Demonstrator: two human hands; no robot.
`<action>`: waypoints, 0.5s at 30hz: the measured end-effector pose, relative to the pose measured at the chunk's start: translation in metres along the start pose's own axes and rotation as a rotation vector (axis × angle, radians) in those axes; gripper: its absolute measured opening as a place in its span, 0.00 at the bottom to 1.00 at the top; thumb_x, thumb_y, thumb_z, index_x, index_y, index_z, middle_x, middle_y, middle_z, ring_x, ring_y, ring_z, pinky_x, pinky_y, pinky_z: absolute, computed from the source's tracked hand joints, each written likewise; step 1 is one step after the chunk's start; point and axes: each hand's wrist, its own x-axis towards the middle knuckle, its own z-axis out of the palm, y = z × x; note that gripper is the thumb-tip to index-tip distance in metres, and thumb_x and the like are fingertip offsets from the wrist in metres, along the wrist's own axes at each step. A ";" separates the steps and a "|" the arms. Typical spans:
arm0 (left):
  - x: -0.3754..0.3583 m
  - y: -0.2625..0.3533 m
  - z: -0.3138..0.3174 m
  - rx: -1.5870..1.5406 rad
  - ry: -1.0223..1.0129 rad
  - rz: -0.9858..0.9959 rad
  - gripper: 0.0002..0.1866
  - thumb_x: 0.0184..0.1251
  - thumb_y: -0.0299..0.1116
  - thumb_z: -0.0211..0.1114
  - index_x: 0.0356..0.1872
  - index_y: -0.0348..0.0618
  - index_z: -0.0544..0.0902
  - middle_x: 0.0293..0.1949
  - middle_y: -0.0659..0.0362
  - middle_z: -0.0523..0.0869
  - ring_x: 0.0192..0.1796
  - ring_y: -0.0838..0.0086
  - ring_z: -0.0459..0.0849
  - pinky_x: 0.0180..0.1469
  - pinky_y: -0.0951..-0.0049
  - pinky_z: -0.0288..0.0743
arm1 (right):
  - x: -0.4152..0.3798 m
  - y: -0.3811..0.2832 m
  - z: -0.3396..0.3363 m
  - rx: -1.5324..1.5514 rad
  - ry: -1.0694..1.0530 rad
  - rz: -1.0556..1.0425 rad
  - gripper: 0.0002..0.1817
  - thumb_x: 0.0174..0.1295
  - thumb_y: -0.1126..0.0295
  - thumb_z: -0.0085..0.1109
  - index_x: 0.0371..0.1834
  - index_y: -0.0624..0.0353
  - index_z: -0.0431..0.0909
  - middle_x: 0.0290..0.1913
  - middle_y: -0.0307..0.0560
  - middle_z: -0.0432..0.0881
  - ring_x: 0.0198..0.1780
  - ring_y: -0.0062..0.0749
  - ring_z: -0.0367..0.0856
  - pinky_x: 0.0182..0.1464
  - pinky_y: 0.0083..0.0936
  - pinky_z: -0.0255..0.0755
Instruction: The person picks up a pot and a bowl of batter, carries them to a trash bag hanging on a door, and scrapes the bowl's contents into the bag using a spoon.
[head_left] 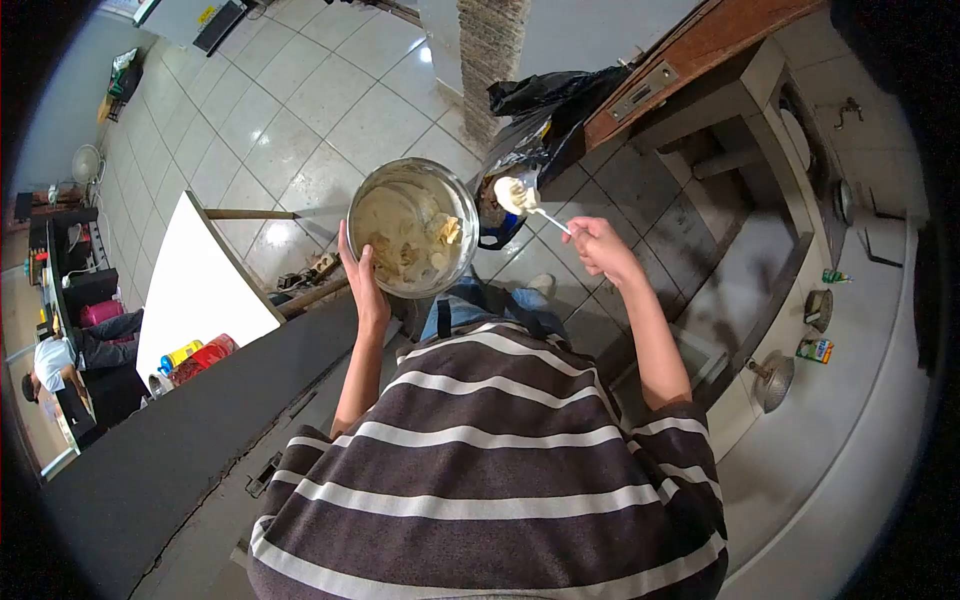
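My left hand (pixel 366 282) holds a round metal bowl (pixel 470 232) by its left side, with the thumb at the rim. Inside the bowl a pale, creamy mixture (pixel 400 225) coats the bottom and wall, with yellowish lumps at the right. To the right of the bowl, my right hand (pixel 597 247) is closed on the handle of a spoon (pixel 548 216). A pale clump (pixel 514 195) sits on the spoon's head, near an open black bag (pixel 535 130) and apart from the bowl.
A white table (pixel 200 290) with a red packet (pixel 205 358) stands at the left. Behind it a person (pixel 58 362) sits near a desk. At the right, a counter (pixel 790 440) carries a metal strainer (pixel 772 382) and small boxes. A wooden door edge (pixel 690 65) juts in at the upper right.
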 end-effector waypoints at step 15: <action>0.007 -0.006 -0.005 -0.015 0.038 0.022 0.37 0.63 0.43 0.55 0.72 0.47 0.55 0.71 0.52 0.54 0.71 0.62 0.56 0.71 0.60 0.50 | 0.092 0.032 0.061 -1.564 0.636 -0.482 0.10 0.55 0.77 0.55 0.40 0.68 0.72 0.26 0.55 0.82 0.26 0.39 0.85 0.26 0.28 0.80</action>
